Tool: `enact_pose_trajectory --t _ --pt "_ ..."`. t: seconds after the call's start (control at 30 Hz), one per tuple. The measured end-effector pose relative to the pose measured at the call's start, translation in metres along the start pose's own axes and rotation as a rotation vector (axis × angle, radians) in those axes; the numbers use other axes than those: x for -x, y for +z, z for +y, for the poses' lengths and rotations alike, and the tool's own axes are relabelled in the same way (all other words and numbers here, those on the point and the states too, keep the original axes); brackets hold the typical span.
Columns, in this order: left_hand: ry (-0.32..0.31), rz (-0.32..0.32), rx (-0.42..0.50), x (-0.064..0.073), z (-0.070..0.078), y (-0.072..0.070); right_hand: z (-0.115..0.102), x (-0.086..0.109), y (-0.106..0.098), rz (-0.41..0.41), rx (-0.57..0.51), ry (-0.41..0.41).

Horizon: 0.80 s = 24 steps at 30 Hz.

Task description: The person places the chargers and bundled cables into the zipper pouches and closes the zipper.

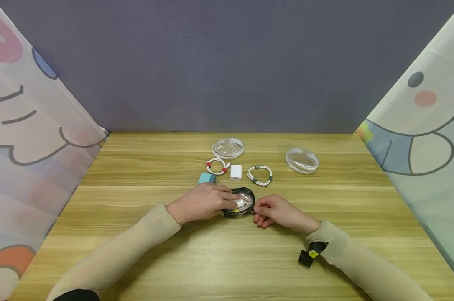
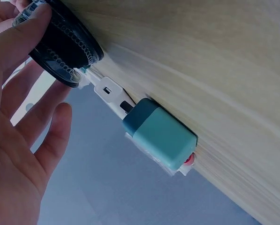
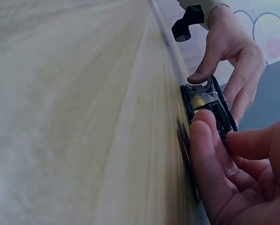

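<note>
Head view: on the desk point(image 1: 230, 263), your left hand point(image 1: 208, 201) holds and your right hand point(image 1: 277, 212) pinches the black case point(image 1: 246, 200), just nearer you than the teal charger point(image 1: 206, 179); tugging too hard could twist it loose.

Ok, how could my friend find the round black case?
On the wooden table, look between the person's left hand and right hand. They're holding a round see-through case; its edge is black, unlike the two white-edged cases farther back.

No text, label, brand, number or sign is legible on any object in these views.
</note>
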<state>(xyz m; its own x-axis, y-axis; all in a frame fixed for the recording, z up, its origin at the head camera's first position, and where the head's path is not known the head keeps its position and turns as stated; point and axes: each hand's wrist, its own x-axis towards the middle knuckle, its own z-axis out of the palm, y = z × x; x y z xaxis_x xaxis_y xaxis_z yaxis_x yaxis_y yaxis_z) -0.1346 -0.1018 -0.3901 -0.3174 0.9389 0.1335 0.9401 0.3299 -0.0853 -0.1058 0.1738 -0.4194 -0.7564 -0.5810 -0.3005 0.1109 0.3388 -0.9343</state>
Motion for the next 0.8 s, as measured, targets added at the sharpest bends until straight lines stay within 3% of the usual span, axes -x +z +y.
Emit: enact_pose_trajectory --t 0.33,0.8 --pt "-0.002 0.031 0.037 0.01 -0.004 -0.001 0.002 0.001 -0.006 0.011 -0.033 0.007" --pt "-0.013 0.004 0.137 0.033 -0.013 -0.004 0.0 0.0 -0.013 0.081 0.064 -0.036"
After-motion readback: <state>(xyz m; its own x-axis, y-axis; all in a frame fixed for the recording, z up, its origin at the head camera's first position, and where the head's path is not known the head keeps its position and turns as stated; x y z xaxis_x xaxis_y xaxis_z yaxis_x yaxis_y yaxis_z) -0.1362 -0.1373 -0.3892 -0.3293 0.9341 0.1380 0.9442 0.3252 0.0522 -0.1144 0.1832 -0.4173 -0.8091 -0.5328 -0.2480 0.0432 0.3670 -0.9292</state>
